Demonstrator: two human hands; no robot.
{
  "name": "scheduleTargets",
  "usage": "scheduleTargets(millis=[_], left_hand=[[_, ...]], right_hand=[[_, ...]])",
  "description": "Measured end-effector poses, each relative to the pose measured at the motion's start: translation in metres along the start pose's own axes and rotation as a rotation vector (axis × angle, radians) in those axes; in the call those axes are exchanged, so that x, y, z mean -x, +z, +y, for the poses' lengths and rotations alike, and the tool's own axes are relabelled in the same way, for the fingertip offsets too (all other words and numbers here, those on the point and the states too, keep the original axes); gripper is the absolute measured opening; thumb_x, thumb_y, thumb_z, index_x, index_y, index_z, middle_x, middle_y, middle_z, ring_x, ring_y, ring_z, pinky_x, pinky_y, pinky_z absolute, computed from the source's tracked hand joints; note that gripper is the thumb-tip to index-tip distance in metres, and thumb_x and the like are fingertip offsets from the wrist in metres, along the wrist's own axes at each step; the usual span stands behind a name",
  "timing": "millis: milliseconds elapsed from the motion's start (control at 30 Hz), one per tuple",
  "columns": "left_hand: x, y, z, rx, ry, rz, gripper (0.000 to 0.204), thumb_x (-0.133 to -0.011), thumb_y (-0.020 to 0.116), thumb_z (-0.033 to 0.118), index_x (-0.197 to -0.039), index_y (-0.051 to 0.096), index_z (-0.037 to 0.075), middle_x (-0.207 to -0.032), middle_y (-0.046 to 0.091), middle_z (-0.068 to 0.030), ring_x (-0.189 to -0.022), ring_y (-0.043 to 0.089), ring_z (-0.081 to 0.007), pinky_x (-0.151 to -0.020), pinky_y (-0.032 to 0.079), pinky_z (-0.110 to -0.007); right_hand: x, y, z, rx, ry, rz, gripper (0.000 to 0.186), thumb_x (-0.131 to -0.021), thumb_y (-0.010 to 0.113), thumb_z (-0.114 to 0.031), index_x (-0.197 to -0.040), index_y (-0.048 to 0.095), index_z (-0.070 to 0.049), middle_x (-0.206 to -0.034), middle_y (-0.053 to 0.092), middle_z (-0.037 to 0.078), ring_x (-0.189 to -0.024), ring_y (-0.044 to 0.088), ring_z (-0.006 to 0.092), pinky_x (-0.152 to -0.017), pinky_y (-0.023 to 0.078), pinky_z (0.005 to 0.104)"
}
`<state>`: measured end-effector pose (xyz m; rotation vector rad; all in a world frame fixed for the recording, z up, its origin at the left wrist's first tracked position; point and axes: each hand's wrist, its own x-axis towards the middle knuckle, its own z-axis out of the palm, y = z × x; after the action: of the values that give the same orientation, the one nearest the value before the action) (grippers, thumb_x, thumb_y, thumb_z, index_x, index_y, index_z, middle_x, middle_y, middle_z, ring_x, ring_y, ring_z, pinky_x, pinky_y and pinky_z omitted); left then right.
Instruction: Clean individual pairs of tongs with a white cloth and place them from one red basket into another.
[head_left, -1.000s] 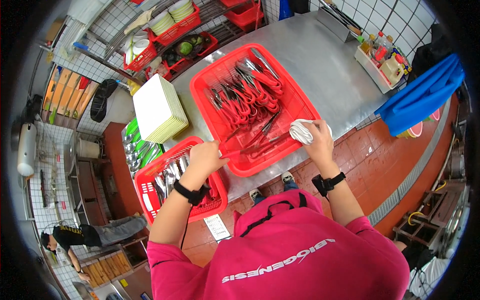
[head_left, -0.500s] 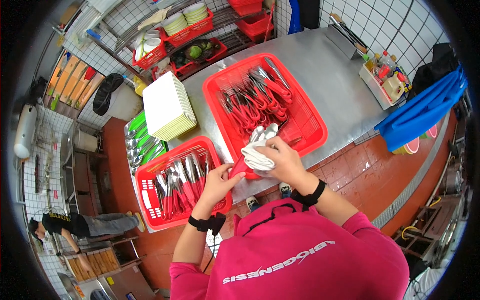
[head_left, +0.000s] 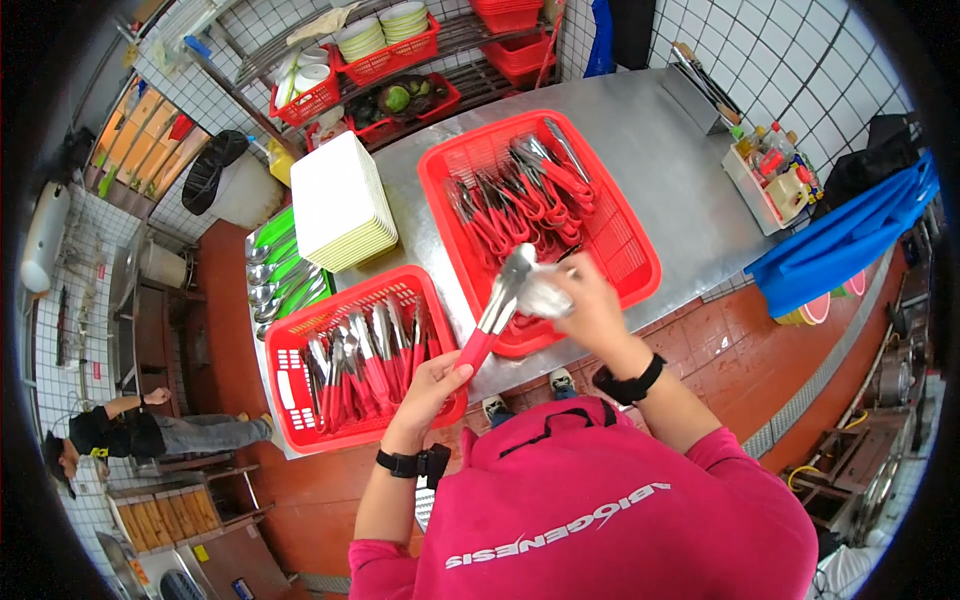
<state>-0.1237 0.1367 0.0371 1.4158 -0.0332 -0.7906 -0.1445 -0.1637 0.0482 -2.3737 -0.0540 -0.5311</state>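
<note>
Fingers of the left hand [head_left: 430,395] are clamped round the red handle of a pair of tongs [head_left: 495,312], whose metal head points to one o'clock. At two o'clock from that grip, the right hand [head_left: 592,305] pinches a white cloth [head_left: 545,297] by the metal; blur hides whether they touch. The step in hand looks like wiping; another stroke calls for a steady left grip and the cloth pressed along the metal. Just beyond, towards one o'clock, a large red basket [head_left: 645,272] holds jumbled tongs; at ten o'clock a smaller red basket [head_left: 288,385] holds more, handles mostly towards six. Both rest on the steel counter [head_left: 690,180].
</note>
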Motion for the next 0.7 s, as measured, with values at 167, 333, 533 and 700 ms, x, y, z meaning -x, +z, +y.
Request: scheduleTargets(millis=[167, 333, 533, 700], left_hand=[[-0.003, -0.015, -0.011, -0.203, 0.039, -0.094, 0.053, -0.097, 0.081, 0.021, -0.140, 0.065, -0.005, -0.109, 0.066, 0.0039, -0.097, 0.058, -0.0043, -0.084, 0.046, -0.023], [0.009, -0.018, -0.012, -0.146, 0.086, -0.113, 0.049, -0.095, 0.083, 0.015, -0.136, 0.067, -0.005, -0.091, 0.058, 0.0097, -0.081, 0.050, -0.0016, -0.069, 0.040, -0.020], [0.016, -0.024, -0.019, -0.014, 0.094, -0.144, 0.061, -0.104, 0.068, 0.046, -0.138, 0.066, -0.005, -0.081, 0.056, 0.0106, -0.079, 0.051, -0.0032, -0.071, 0.042, -0.024], [0.002, -0.013, -0.018, 0.434, 0.001, -0.127, 0.075, -0.114, 0.041, 0.056, -0.140, 0.061, -0.011, -0.062, 0.033, 0.0106, -0.064, 0.042, -0.0050, -0.061, 0.035, -0.022]], right_hand=[[0.015, 0.024, -0.007, 0.042, -0.045, -0.081, 0.050, -0.070, 0.082, -0.005, -0.118, 0.074, -0.014, -0.122, 0.060, 0.009, -0.114, 0.066, 0.0345, -0.089, 0.060, 0.0466], [-0.004, -0.006, 0.012, 0.095, 0.061, -0.063, 0.065, -0.061, 0.082, 0.002, -0.123, 0.073, -0.016, -0.120, 0.060, 0.009, -0.108, 0.068, 0.0341, -0.086, 0.060, 0.0455], [-0.014, -0.032, 0.032, 0.064, 0.223, 0.103, 0.053, -0.071, 0.090, -0.012, -0.123, 0.076, -0.013, -0.115, 0.063, 0.008, -0.103, 0.070, 0.0332, -0.084, 0.058, 0.0447], [-0.008, -0.019, 0.018, -0.120, 0.073, 0.179, 0.056, -0.067, 0.090, -0.002, -0.121, 0.076, -0.006, -0.113, 0.061, 0.012, -0.103, 0.069, 0.0311, -0.088, 0.058, 0.0400]])
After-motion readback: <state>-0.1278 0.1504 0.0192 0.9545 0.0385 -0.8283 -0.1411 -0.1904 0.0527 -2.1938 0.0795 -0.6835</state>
